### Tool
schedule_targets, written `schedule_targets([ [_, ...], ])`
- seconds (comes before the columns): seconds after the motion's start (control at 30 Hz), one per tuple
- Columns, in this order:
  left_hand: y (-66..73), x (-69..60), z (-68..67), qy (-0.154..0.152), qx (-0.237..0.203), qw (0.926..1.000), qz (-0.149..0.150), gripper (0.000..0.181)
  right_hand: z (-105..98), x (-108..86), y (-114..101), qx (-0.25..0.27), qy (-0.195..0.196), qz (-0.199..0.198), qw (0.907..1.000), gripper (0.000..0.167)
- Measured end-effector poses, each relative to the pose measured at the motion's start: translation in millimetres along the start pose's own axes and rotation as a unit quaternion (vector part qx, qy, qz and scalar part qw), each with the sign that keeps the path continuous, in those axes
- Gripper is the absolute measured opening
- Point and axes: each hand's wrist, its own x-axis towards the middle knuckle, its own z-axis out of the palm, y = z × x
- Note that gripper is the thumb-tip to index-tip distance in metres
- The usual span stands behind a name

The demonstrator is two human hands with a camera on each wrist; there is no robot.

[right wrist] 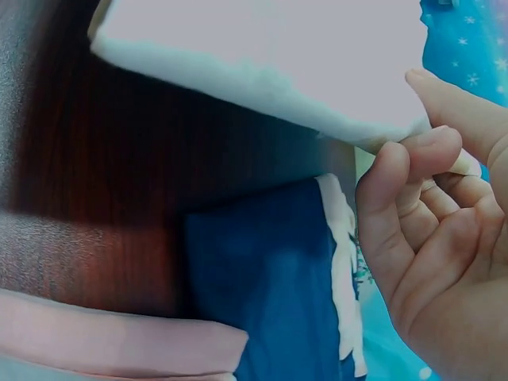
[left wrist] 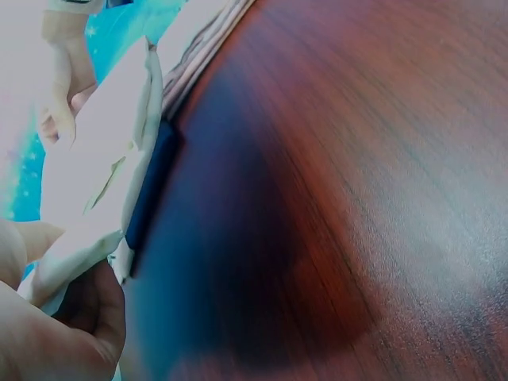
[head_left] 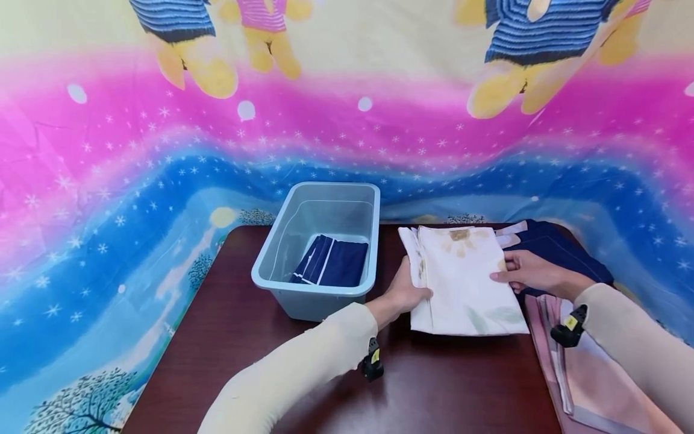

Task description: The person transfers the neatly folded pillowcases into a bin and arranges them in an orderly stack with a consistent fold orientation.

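Reddish-brown wood-grain table (head_left: 444, 386), pink-and-blue snowflake-print fabric backdrop (head_left: 325, 138) behind. Left hand (head_left: 403, 293) and right hand (head_left: 531, 274) grip opposite sides of a folded white floral cloth (head_left: 466, 289), held above the table, right of a pale blue plastic tub (head_left: 320, 305). Folded navy fabric (head_left: 347, 262) inside.

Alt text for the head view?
A person's left hand and right hand hold a folded white cloth above a brown table. At left, a tub contains navy fabric; at right lie a blue cloth and pink cloth.
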Motion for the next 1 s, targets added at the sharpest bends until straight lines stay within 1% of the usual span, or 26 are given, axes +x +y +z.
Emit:
schedule_targets([
  [0.07, 2.1, -2.9, 0.7, 0.002, 0.002, 1.0, -0.003, 0.073, -2.5, -2.3, -1.3, -0.006, -0.001, -0.004, 1.0, 0.05],
  [0.17, 3.4, -7.9, 1.5, 0.004, 0.011, 0.9999, -0.004, 0.074, -4.2, -5.3, -3.4, -0.02, -0.001, -0.014, 0.9997, 0.047],
  [0.4, 8.4, -15.8, -2.0, 0.011, 0.033, 0.9993, 0.016, 0.073, -4.7, -9.3, -9.1, -0.035, 0.006, -0.037, 0.9987, 0.034],
  [0.53, 12.1, -18.1, -4.9, 0.006, 0.037, 0.999, 0.024, 0.074, -5.9, -11.9, -11.3, -0.033, 0.007, -0.051, 0.9981, 0.033],
  [0.7, 16.4, -22.6, -9.1, 0.001, 0.039, 0.9989, 0.026, 0.079, -5.2, -16.2, -14.9, -0.024, 0.001, -0.06, 0.9979, 0.041],
  [0.9, 21.5, -25.4, -14.6, -0.009, 0.044, 0.9984, 0.033, 0.081, -2.5, -21.9, -22.0, -0.035, 0.005, -0.069, 0.997, 0.033],
  [1.0, 25.8, -26.0, -16.5, -0.01, 0.049, 0.9981, 0.038, 0.079, -3.4, -24.3, -26.2, -0.038, 0.008, -0.068, 0.9969, 0.032],
])
